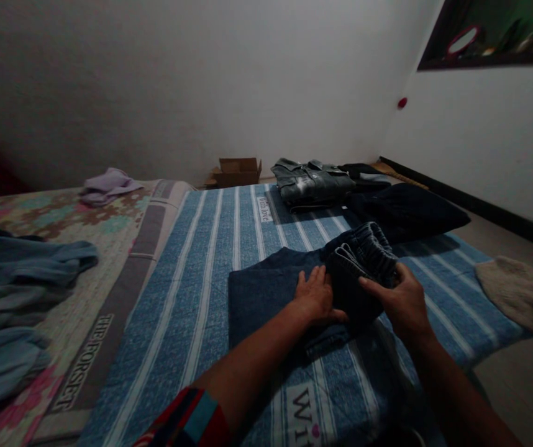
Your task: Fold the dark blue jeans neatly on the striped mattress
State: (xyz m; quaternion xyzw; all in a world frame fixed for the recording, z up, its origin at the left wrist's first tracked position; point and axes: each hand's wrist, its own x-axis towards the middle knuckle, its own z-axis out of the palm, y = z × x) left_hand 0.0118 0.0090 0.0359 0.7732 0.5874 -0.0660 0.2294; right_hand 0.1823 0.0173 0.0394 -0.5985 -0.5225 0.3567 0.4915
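Dark blue jeans (264,295) lie partly folded on the blue striped bedcover, with their gathered elastic waistband bunched up at the right. My left hand (315,295) presses flat on the denim, its fingers spread. My right hand (401,298) grips the jeans near the waistband, thumb on top and the fingers mostly hidden behind the cloth. Just beyond the jeans rests a dark navy garment (409,211). A folded grey denim jacket (313,180) sits on a pile farther back.
Several blue and grey clothes (10,285) lie on the floral cover at left, and a lilac cloth (109,186) is behind them. An open cardboard box (238,172) stands by the wall. A beige fluffy item (518,288) hangs over the right edge.
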